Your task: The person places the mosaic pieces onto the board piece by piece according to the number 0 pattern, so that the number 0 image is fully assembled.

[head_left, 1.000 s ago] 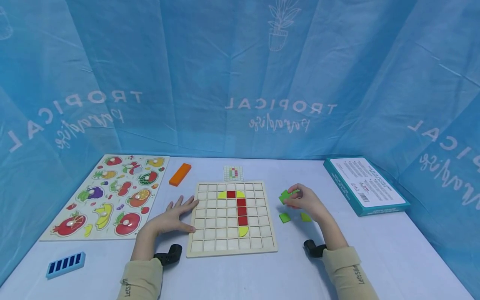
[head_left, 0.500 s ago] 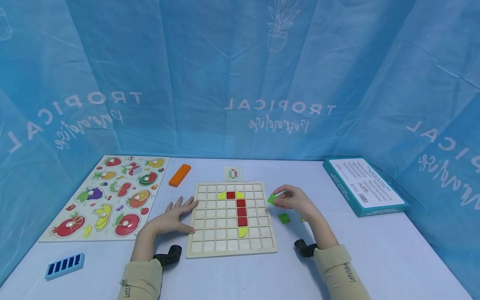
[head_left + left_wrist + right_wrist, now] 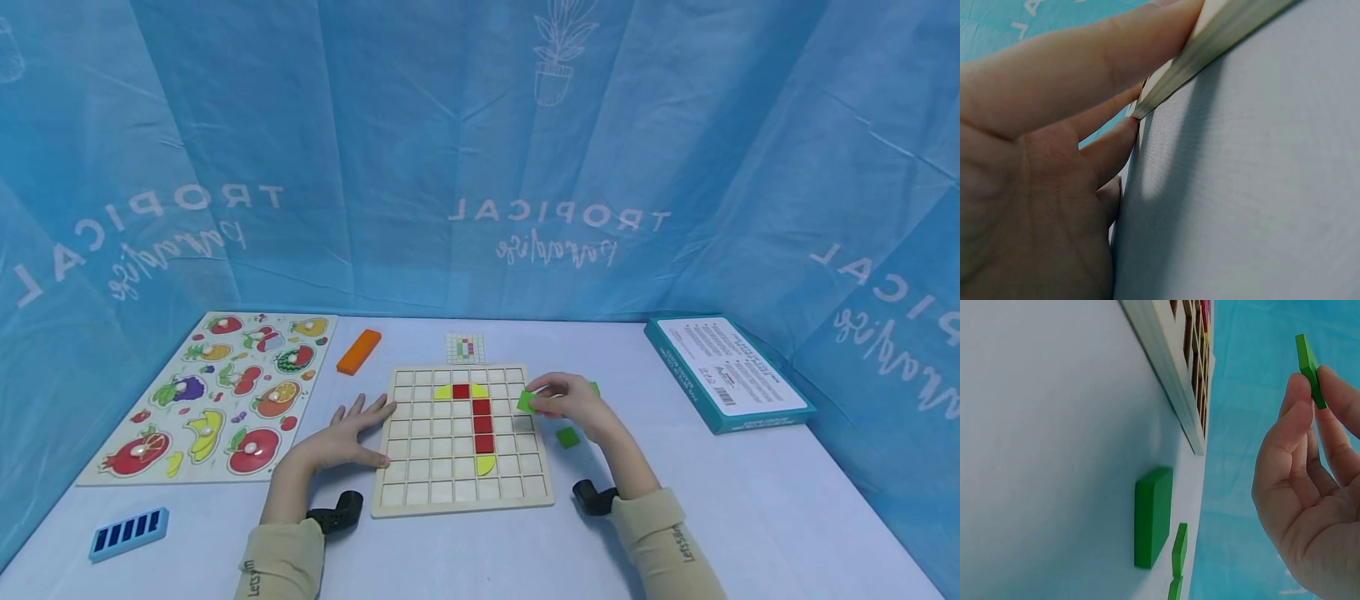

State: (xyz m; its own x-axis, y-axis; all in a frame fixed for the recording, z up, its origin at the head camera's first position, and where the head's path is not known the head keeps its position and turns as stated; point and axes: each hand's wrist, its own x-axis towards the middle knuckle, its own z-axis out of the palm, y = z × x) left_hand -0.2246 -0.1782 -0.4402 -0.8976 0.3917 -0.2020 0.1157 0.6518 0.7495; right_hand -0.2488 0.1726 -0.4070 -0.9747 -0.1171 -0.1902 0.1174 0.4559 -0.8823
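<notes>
My right hand pinches a green square tile between thumb and fingertips, above the right edge of the wooden grid board. In the right wrist view that tile is held tilted, clear of the table. The left hand lies with spread fingers against the board's left edge, its thumb touching the side. On the board sit several red square tiles in a bent row, with yellow rounded tiles at its corners and end. A loose green tile lies right of the board.
A small pattern card lies behind the board. Left stand a fruit puzzle board, an orange block and a light-blue slotted piece. A teal box is at the back right. Another green tile peeks out behind my right hand.
My right hand has moved left with the green tile, from above the loose tiles to the board's right edge. The left hand has stayed in place.
</notes>
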